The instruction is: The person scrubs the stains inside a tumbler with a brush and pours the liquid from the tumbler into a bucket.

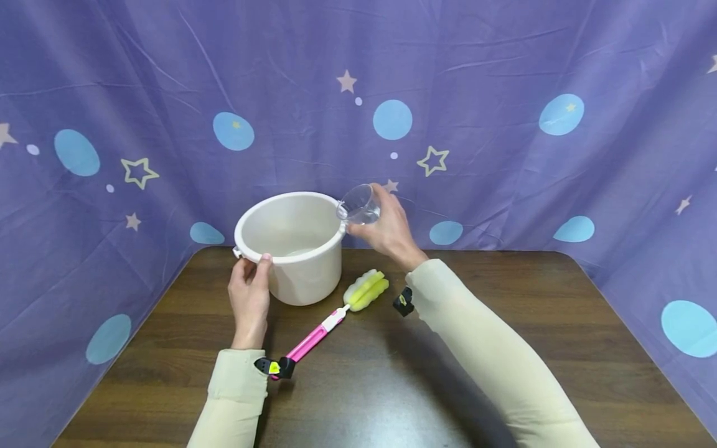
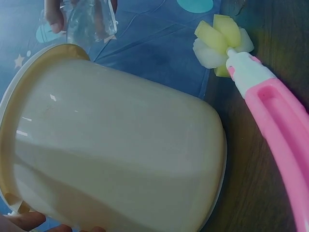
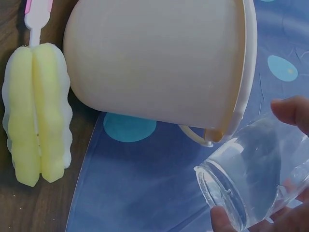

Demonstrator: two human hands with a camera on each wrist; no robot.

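Observation:
A white plastic bucket (image 1: 305, 274) stands upright on the table, and a paler patch shows on its inside floor. My left hand (image 1: 250, 298) grips its near left rim, thumb over the edge and fingers against the outer wall. At the bucket's right side, my right hand (image 1: 389, 227) holds a clear drinking glass (image 1: 360, 204) tilted, with clear liquid in it. The glass overlaps the bucket's right rim in the head view. The right wrist view shows thumb and fingers around the glass (image 3: 256, 169).
A sponge brush (image 1: 366, 290) with yellow and white foam and a pink handle (image 1: 309, 343) lies on the wooden table (image 1: 347, 398), in front of the bucket. Behind the table hangs a purple curtain (image 1: 476, 74) with stars and blue dots.

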